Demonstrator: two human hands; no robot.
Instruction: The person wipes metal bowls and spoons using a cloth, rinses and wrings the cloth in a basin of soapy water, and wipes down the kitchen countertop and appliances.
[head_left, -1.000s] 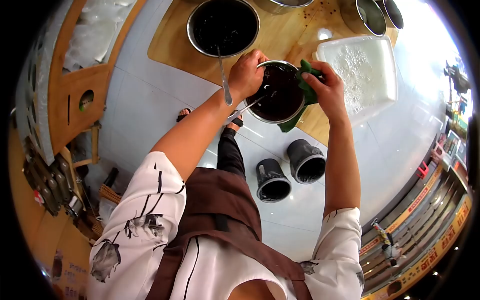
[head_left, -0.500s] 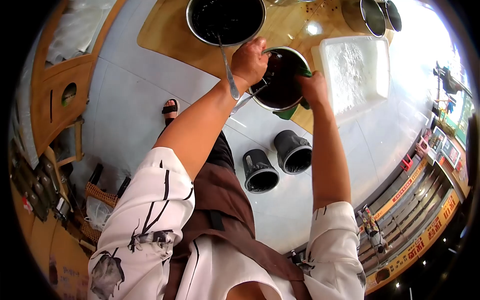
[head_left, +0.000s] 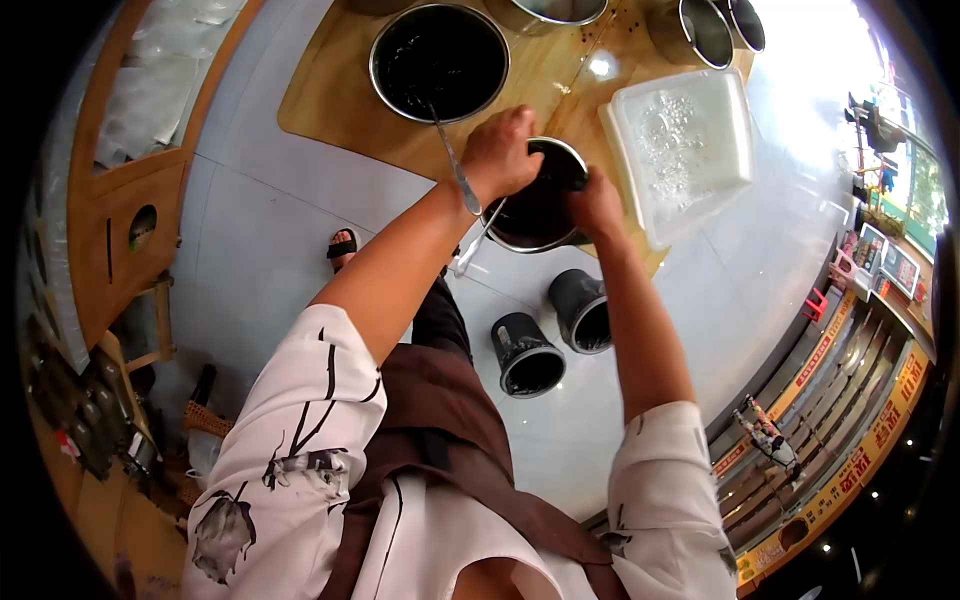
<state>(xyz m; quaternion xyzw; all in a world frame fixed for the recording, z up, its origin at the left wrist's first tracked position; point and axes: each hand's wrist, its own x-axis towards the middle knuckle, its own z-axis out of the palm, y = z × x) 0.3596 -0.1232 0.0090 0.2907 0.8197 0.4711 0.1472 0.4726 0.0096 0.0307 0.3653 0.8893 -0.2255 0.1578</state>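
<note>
A round metal pot (head_left: 535,212) with dark contents is held between my two hands at the near edge of the wooden table. My left hand (head_left: 503,155) is closed at its far left rim. Gripping the right rim is my right hand (head_left: 597,205), with a dark cloth between hand and pot. A metal spoon (head_left: 480,245) leans out of this pot toward me. Just beyond, a larger metal pot (head_left: 440,62) of dark liquid stands on the table, and a long spoon (head_left: 458,175) sticks out of it past my left wrist.
On the wooden tabletop (head_left: 330,95) are a translucent plastic tub (head_left: 690,155) with bubbly clear contents at the right, and metal pots (head_left: 690,35) at the back. Two black bins (head_left: 527,355) stand on the tiled floor below. A wooden cabinet (head_left: 135,230) is at the left.
The pot has come down and nearer to me, with both hands still on it. The green cloth under it is now mostly hidden. My view has shifted slightly, showing more of the table's back.
</note>
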